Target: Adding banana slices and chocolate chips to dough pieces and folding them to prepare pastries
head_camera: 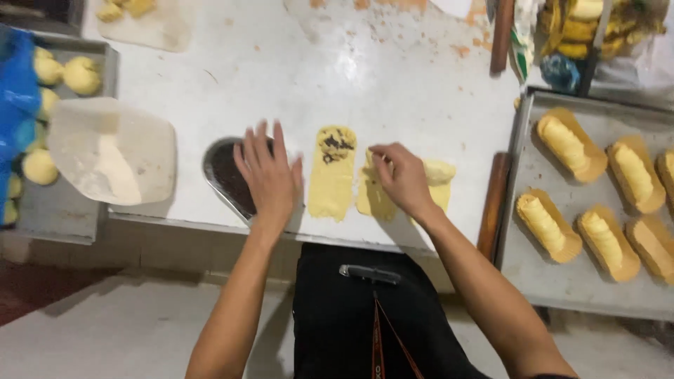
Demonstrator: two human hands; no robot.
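Left hand (269,177): open, fingers spread and flat, palm down, lying over the near edge of a metal bowl of dark filling (223,175); it grips nothing. Right hand (401,180): fingers curled, fingertips pinching the upper edge of a flattened yellow dough piece (382,200), which lies on the table beneath it with one end partly rolled (439,170).

Between the two hands lies a second flattened dough strip (332,181), long axis pointing away from the person, with a dab of dark filling (337,146) at its far end.

Surface: a white worktable (295,63), glossy, with orange-brown smears along the far edge. A wooden rolling pin (493,203) rests at the table's right edge, just beside the baking tray.

Containers: the metal baking tray (576,281) on the right holds rolled dough pieces (563,144), each seated on a tan oblong liner. On the left, a grey tray (63,210) holds round yellow dough balls (82,75), with a floured white sheet (112,151) lying partly over it.
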